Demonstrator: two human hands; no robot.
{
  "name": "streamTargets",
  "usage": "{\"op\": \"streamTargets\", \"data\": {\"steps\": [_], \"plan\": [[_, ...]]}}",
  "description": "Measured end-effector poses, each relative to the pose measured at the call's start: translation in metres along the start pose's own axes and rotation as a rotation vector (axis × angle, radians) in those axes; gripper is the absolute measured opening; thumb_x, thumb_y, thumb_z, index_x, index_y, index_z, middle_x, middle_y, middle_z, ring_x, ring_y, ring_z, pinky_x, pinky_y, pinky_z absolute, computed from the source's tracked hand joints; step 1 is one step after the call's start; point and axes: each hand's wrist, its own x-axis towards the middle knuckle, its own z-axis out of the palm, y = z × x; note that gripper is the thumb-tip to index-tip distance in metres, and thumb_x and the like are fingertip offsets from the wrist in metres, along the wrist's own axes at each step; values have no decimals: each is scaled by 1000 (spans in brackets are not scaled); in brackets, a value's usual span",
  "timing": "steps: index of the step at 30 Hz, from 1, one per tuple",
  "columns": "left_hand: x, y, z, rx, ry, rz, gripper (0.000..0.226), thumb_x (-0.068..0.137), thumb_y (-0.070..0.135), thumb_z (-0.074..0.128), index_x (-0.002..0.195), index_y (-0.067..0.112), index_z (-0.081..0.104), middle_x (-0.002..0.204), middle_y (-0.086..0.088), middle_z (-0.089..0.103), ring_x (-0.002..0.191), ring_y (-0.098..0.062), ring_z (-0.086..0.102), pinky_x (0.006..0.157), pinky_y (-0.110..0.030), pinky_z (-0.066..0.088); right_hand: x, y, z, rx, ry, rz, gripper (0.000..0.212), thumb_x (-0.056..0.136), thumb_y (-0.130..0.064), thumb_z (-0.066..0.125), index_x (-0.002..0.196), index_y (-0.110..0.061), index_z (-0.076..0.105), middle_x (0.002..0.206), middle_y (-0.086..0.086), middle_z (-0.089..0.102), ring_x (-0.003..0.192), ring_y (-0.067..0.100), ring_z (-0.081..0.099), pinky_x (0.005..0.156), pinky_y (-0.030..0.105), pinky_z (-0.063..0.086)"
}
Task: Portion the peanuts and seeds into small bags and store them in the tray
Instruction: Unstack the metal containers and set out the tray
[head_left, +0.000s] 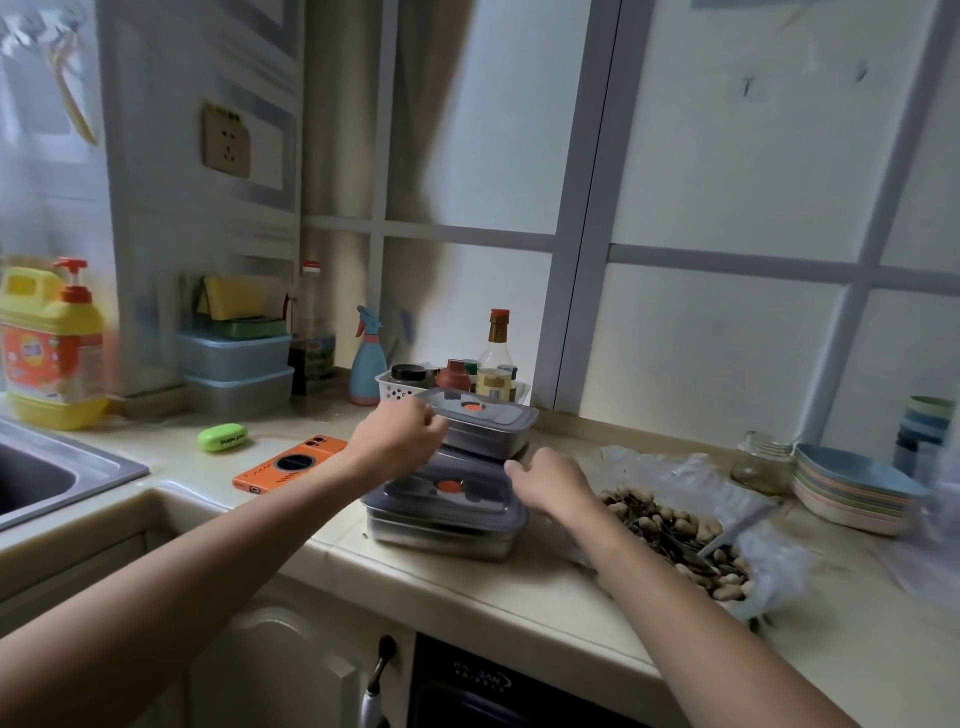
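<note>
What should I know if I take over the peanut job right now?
Left hand: grips the lid corner of the top steel container.
Right hand: beside the bottom steel container; its grip is hidden.
Peanuts: a loose pile in shells on a clear plastic bag, right of the stacked containers.
Done: no filled small bags in view.
Left: all the portioning and storing, by the look of it.
</note>
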Motion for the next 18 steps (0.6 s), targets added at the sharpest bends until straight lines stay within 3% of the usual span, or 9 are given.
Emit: {"op": "streamTargets", "data": {"steps": [3, 6, 8, 13, 18], "plan": [[1, -5, 8, 387, 14, 7, 33, 101, 24, 42, 76, 11, 58, 86, -11, 65, 67, -21, 55, 64, -33, 41, -1, -7, 9, -27, 43, -24, 47, 105, -45, 49, 112, -3, 69, 118, 19, 69, 110, 37, 64, 84, 35, 48], [3, -14, 17, 449, 85, -43, 25, 100, 18, 41, 93, 11, 63, 105, -17, 67, 91, -36, 64, 71, -35, 42, -5, -17, 18, -97, 155, -51, 46, 106, -43, 49, 122, -4, 65, 125, 16, 64, 115, 35, 62, 86, 36, 49], [6, -19, 20, 432, 118, -86, 27, 100, 19, 41, 100, 9, 66, 108, -19, 68, 98, -38, 65, 73, -36, 42, -7, -21, 22, -169, 201, -64, 47, 107, -42, 47, 131, -3, 60, 129, 15, 60, 118, 33, 60, 89, 36, 49], [6, -30, 23, 343, 240, -109, 31, 99, 30, 41, 81, 13, 59, 100, -21, 69, 90, -40, 65, 73, -38, 45, -5, -25, 23, -320, 239, -123, 38, 108, -25, 48, 134, -1, 59, 130, 15, 59, 119, 30, 57, 91, 36, 50], [1, -32, 30, 383, 331, -95, 37, 100, 33, 42, 89, 12, 70, 94, -18, 70, 83, -37, 62, 67, -35, 39, -6, -26, 20, -311, 225, -129, 42, 107, -29, 51, 136, 1, 55, 133, 17, 57, 121, 30, 57, 94, 34, 50]]}}
